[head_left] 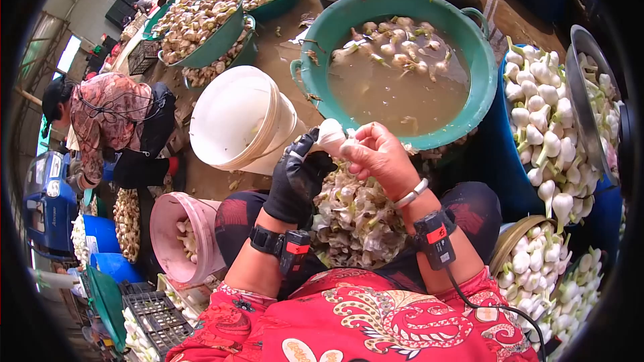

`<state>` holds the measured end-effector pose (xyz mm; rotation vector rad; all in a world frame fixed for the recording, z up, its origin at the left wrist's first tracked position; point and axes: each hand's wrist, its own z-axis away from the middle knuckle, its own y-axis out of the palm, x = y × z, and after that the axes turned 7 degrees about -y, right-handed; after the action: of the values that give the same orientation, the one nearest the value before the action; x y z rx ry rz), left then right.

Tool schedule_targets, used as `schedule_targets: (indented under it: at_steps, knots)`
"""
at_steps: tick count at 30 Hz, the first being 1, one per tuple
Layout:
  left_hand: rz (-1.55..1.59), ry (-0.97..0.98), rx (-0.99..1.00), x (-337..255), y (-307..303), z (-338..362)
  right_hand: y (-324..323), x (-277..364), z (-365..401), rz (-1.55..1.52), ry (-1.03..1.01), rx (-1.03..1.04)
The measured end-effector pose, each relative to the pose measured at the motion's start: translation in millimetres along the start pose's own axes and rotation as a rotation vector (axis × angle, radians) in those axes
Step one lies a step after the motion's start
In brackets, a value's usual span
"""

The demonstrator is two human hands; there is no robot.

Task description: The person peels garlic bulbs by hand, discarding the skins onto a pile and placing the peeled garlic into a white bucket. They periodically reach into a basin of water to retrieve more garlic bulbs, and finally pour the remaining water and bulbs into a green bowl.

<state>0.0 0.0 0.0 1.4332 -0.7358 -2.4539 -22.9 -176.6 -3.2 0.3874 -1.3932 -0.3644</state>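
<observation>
My left hand [295,177], in a black glove, is closed around a white garlic bulb [331,135] in front of the green basin. My right hand [380,155], bare, pinches the bulb's other end between thumb and fingers. Beneath both hands lies a heap of garlic peelings [355,218] between the knees. The large green basin [484,87] beyond holds murky water with garlic bulbs floating at its far side. An empty white bucket [231,117] is tilted to the left of the hands.
A pink bucket [176,238] with some bulbs stands at the left. Blue tub [500,147] and a tan bucket [503,248] on the right hold peeled garlic. Green tubs [221,43] with unpeeled garlic stand at the back left. A person [111,114] bends over at the left; another sits farther back.
</observation>
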Motion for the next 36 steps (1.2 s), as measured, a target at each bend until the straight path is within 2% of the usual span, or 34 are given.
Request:
schedule_targets:
  at_steps: [2, 3, 5, 7, 8, 9, 10, 11, 12, 13, 14, 15, 17, 19, 21, 22, 23, 24, 25, 27, 29, 31, 32, 33, 36]
  knots:
    - [-0.971, 0.500, 0.035, -6.8, 0.4, 7.0, 9.5, -2.3, -1.6, 0.099, -0.156, -0.042]
    - [-0.917, 0.481, 0.045, 18.3, 6.5, 1.9, -11.2, 0.2, 8.4, 0.146, -0.128, -0.061]
    - [0.249, -0.152, 0.157, 13.9, -5.5, -4.4, -12.7, 1.3, 3.4, 0.001, -0.132, -0.080]
    - [0.282, -0.132, 0.129, -0.4, -15.0, -4.5, -26.0, -5.3, -10.3, 0.148, -0.233, -0.268]
    - [0.330, -0.122, 0.105, -9.4, -19.5, -3.3, -31.2, -4.6, -9.9, 0.180, -0.187, -0.287]
    - [0.173, -0.001, 0.076, -24.3, -25.4, -2.5, -30.8, 3.3, -7.8, 0.214, -0.144, -0.309]
    - [0.019, 0.124, 0.052, -45.2, -34.4, -3.3, -33.6, 0.5, -6.8, 0.235, -0.096, -0.201]
    - [-0.546, 0.432, -0.028, -68.7, -61.2, -12.4, -37.4, -7.5, -4.3, 0.259, -0.050, -0.094]
    - [-1.236, 0.762, -0.207, -98.8, -64.5, -4.5, -40.4, -16.3, -0.3, 0.580, -0.151, -0.011]
    - [-1.179, 0.765, -0.256, -127.5, -57.8, 2.9, -38.4, -23.7, 4.7, 0.715, -0.218, -0.007]
    - [-0.741, 0.540, -0.309, -146.2, -65.4, -7.7, -32.3, -17.1, 10.4, 0.773, -0.198, -0.042]
    - [-1.001, 0.627, -0.366, -161.4, -63.1, -13.1, -27.0, -9.8, 15.3, 0.829, -0.172, -0.076]
    - [-1.219, 0.751, -0.228, -165.8, -54.8, -34.3, -26.6, -8.3, 12.7, 0.780, -0.263, -0.125]
    - [-1.269, 0.540, -0.121, -149.1, 1.9, -58.0, -32.7, -0.4, 10.8, 0.869, -0.234, -0.101]
    - [-1.316, 0.564, 0.052, -122.2, 17.4, -121.9, -36.1, 11.5, 15.3, 0.641, -0.096, -0.072]
    - [-1.550, 0.449, -0.043, -115.8, 49.3, -134.2, -42.9, 7.2, 15.7, 0.799, -0.294, -0.074]
    - [-1.601, 0.429, -0.023, -104.9, 61.3, -163.3, -45.1, -1.8, 14.0, 0.811, -0.453, -0.204]
    - [-1.760, 0.414, -0.010, -94.4, 56.0, -209.4, -45.2, 2.8, 15.8, 0.841, -0.420, -0.232]
    - [-1.751, 0.427, -0.001, -82.0, 52.9, -247.9, -45.0, 13.0, 18.5, 0.873, -0.391, -0.257]
    - [-1.946, 0.614, -0.088, -62.1, 52.5, -314.2, -48.5, 22.8, 17.9, 0.842, -0.321, -0.222]
    - [-2.034, 0.404, -0.189, -48.1, 52.7, -364.0, -53.5, 21.7, 14.6, 0.732, -0.262, -0.217]
    - [-2.099, 0.103, -0.202, -44.4, 59.1, -382.1, -60.0, 19.1, 12.9, 0.664, -0.198, -0.207]
    - [-2.183, 0.114, -0.235, -39.7, 61.9, -378.5, -59.3, 25.1, 12.4, 0.568, -0.113, -0.219]
    - [-2.266, 0.114, -0.278, -36.7, 61.5, -371.4, -59.5, 24.4, 10.1, 0.550, -0.128, -0.248]
    - [-2.184, 0.233, -0.234, -39.8, 44.8, -357.4, -55.9, 28.4, 5.1, 0.523, -0.157, -0.243]
